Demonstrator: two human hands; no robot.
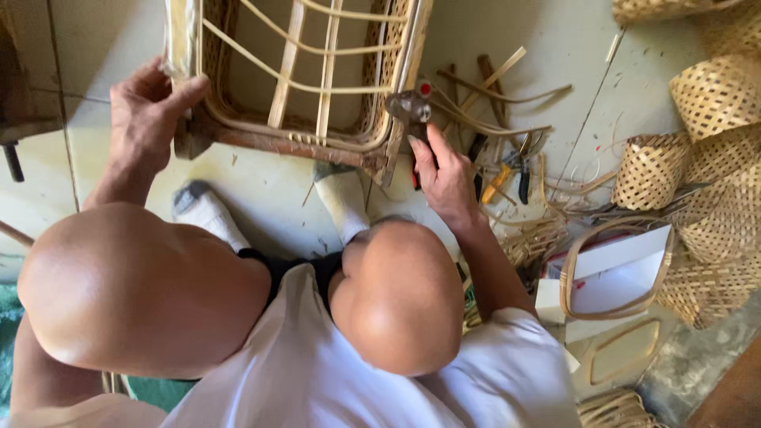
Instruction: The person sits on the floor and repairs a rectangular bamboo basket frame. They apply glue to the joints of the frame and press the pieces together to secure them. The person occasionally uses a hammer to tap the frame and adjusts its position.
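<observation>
- your left hand [147,119] grips the rattan frame [301,139] corner, steadying it on the floor [261,198].
- your right hand [444,178] clasps the staple gun [411,107], pressed against the frame's rail.

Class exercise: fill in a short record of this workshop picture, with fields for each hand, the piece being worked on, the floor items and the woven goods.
Left hand: grips the corner post of the rattan frame
Right hand: holds a metal tool against the frame's other corner
Frame: rests on the floor, braced by socked feet
Floor: pliers, loose cane strips
Woven goods: baskets at right
</observation>
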